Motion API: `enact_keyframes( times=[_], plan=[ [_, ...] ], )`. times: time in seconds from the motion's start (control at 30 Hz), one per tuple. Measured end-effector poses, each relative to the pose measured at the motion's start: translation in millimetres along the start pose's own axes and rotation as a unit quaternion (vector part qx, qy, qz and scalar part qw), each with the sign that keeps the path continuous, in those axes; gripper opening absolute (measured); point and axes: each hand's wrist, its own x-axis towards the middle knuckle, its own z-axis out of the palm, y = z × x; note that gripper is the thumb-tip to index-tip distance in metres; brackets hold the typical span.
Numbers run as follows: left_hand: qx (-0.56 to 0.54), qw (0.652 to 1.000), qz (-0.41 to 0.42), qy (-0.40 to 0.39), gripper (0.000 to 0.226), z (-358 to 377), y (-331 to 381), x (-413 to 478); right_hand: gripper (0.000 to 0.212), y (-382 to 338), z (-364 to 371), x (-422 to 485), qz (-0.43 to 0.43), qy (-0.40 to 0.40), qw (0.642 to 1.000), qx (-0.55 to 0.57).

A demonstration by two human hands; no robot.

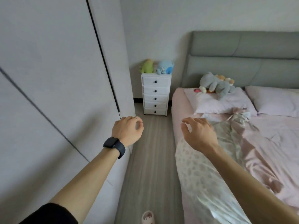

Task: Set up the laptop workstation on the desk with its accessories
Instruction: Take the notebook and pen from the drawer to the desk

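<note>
No laptop, desk or accessory is in view. My left hand (pixel 127 130) is held out over the floor beside the wardrobe, with a dark watch on the wrist and a ring on one finger; its fingers curl loosely inward and hold nothing. My right hand (pixel 199 133) hovers over the left edge of the bed, fingers apart and bent, also holding nothing.
Grey wardrobe doors (pixel 56 78) fill the left. A narrow strip of wood floor (pixel 150 159) runs to a white drawer chest (pixel 156 93) topped with plush toys. The bed (pixel 267 143) with pink bedding, a patterned blanket, pillows and a grey plush lies on the right. A slipper (pixel 148 217) shows below.
</note>
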Motion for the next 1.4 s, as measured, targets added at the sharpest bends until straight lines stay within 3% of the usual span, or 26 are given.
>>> enact_keyframes(
  times=[0.27,0.73,1.07,1.2,1.4],
  plan=[
    [0.018,0.998,0.053,-0.032,0.026,36,-3,227,0.032,31,25,195,0.071,-0.017,0.997,-0.013],
    [0.003,1.000,0.002,-0.026,0.040,125,-60,562,0.042,61,146,578,0.015,-0.127,0.992,0.006],
    [-0.026,0.983,-0.025,-0.182,0.043,260,-100,758,0.045,96,263,750,0.069,-0.205,0.976,-0.012],
    [-0.097,0.960,-0.086,-0.247,0.046,318,-109,830,0.049,118,324,812,0.086,-0.234,0.968,-0.019],
    [-0.248,0.885,-0.238,-0.313,0.051,401,-121,894,0.068,145,411,879,0.070,-0.265,0.958,-0.084]
  ],
)
